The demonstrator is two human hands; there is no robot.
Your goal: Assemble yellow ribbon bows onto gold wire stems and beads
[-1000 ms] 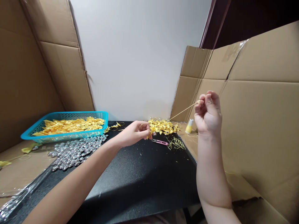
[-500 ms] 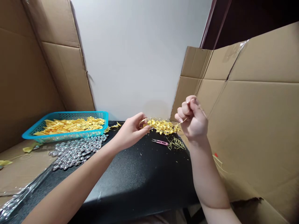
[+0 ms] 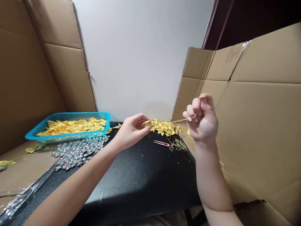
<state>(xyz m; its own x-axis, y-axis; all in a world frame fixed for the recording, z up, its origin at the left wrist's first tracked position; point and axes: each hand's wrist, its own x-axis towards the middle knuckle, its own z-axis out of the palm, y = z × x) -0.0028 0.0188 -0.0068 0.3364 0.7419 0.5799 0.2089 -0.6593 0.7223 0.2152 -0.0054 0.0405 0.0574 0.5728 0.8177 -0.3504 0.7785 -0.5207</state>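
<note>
Brown cardboard panels [image 3: 263, 125] are flanking a pale wall [image 3: 134, 62]. At frame centre, my left hand [image 3: 132, 131] is pinching a small yellow ribbon piece [image 3: 147, 123]; centre-right, my right hand [image 3: 201, 121] is gripping thin yellow cord [image 3: 180, 120], apparently tensioning it.

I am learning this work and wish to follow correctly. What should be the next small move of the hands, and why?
Probably the right hand should gently pull the thread snug, while the left hand keeps its grip: the thread runs out toward the right hand's curled fingers, and the left hand pinches a small yellow piece.
</note>
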